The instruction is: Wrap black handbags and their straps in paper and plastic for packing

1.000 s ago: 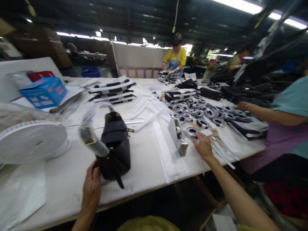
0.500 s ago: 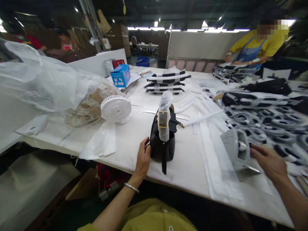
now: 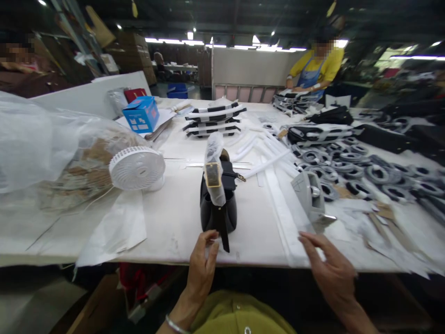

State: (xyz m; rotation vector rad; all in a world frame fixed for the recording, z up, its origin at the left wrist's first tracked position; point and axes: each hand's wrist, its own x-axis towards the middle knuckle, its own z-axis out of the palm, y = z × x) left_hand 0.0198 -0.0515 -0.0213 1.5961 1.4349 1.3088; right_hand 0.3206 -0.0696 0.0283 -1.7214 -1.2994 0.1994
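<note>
A black bag (image 3: 218,213) stands upright near the table's front edge. Its handle, wrapped in white translucent film, rises above it with a gold buckle (image 3: 212,175), and a black strap hangs down its near side. My left hand (image 3: 203,260) is at the bag's lower left front, thumb and fingers apart, with nothing gripped. Over the front edge, my right hand (image 3: 328,266) has its thumb and index finger apart beside white foam sheets (image 3: 283,213). Beyond it stands a grey tape dispenser (image 3: 308,195).
A white fan (image 3: 136,168), a large plastic bag (image 3: 79,157) and a blue box (image 3: 141,114) are at left. Wrapped black strips (image 3: 215,119) are stacked behind the bag. Wrapped rolls (image 3: 377,172) cover the right side. A person in yellow (image 3: 314,69) works at the back.
The view has turned right. My left hand has moved from the bag's left side to its lower front. My right hand has left the tape dispenser and come nearer to me.
</note>
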